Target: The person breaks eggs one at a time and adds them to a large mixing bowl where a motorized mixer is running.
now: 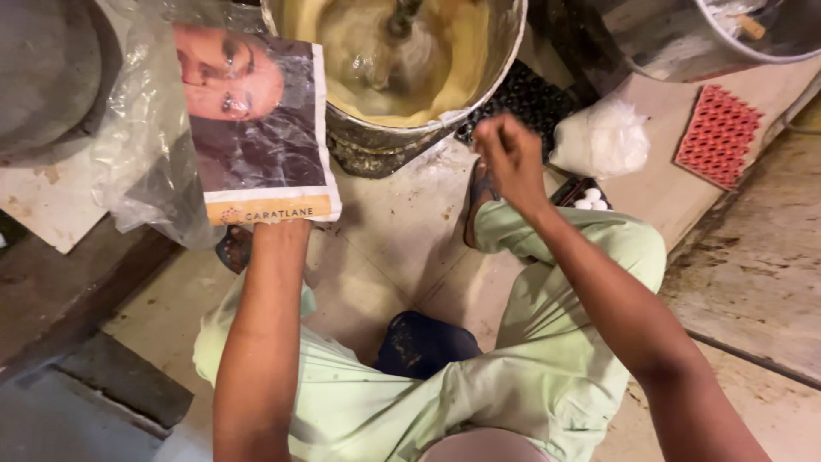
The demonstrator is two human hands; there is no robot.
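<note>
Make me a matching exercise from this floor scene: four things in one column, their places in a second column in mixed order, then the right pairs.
Things:
1. printed paper sheet
2. red perforated mat
3. metal vessel of pale batter
4. white plastic bag

Places:
A. top middle, ahead of the knees
B. far right, flat on the floor
C. at the left hand, beside clear plastic wrap
D. just right of the raised right hand

Pairs: 1-C, 2-B, 3-A, 4-D
</note>
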